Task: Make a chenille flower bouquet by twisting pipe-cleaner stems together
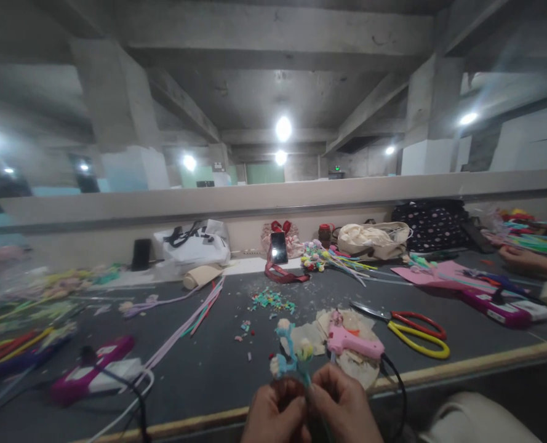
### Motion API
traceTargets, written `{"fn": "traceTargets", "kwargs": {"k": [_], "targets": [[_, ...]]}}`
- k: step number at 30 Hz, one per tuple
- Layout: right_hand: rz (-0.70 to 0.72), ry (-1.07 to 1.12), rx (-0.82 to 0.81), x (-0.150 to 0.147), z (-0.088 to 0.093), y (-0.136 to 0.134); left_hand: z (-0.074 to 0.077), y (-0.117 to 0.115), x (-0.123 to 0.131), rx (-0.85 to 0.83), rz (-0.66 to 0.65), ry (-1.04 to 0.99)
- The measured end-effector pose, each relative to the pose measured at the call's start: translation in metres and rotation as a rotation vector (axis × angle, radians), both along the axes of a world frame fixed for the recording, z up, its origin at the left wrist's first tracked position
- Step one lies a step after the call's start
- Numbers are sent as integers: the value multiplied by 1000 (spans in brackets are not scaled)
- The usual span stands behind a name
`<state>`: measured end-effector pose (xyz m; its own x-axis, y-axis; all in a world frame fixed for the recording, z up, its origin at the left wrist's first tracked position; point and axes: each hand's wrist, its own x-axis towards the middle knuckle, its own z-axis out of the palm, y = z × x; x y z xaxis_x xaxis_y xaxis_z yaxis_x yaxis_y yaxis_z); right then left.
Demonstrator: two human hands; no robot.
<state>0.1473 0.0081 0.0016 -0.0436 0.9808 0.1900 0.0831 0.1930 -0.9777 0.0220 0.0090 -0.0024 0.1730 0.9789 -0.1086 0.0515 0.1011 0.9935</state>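
Observation:
My left hand [275, 411] and my right hand [344, 406] meet at the bottom centre, both pinched on the stem of a small pipe-cleaner flower bunch [289, 351] with blue stems and pale pom-pom heads. The bunch stands up just above my fingers, over the dark table's front edge [462, 368]. A pink glue gun [349, 342] lies on scraps of paper just behind my right hand, with its black cord trailing toward me.
Scissors with red and yellow handles [416, 332] lie to the right. A phone [279, 247] stands at the back centre near bags and more pipe cleaners. Another glue gun [91, 369] lies at left. Another person's hand [529, 261] rests at far right. Green scraps [273, 300] litter the middle.

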Motion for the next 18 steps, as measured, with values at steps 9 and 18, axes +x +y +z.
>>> {"fn": "traceTargets", "kwargs": {"k": [9, 18], "targets": [[10, 58, -21, -2, 0, -2, 4, -3, 4, -90, 16, -181], [16, 45, -25, -2, -4, -2, -6, 3, 0, -51, 48, -153]]}}
